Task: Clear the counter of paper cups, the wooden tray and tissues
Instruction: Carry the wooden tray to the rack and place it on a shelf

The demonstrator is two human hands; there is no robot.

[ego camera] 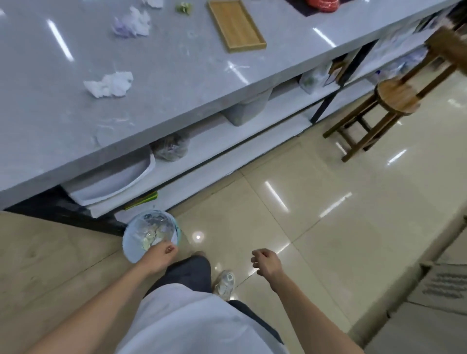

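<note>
On the grey counter (pixel 177 83) lie a crumpled white tissue (pixel 110 84) near the middle, a second white-and-purple tissue (pixel 132 22) farther back and a third tissue (pixel 153 3) at the top edge. An empty wooden tray (pixel 236 25) rests at the counter's back right. A small bin (pixel 151 235) lined with clear plastic stands on the floor below the counter, with rubbish inside. My left hand (pixel 161 255) hangs over the bin's near rim, fingers curled, nothing visible in it. My right hand (pixel 265 261) floats over the floor tiles, loosely curled and empty.
A green scrap (pixel 183 7) lies by the tray, and a red object (pixel 322 4) sits at the counter's far end. Shelves under the counter hold a white tub (pixel 113 184), bags and a grey container (pixel 246 108). Wooden stools (pixel 379 111) stand to the right on the glossy floor.
</note>
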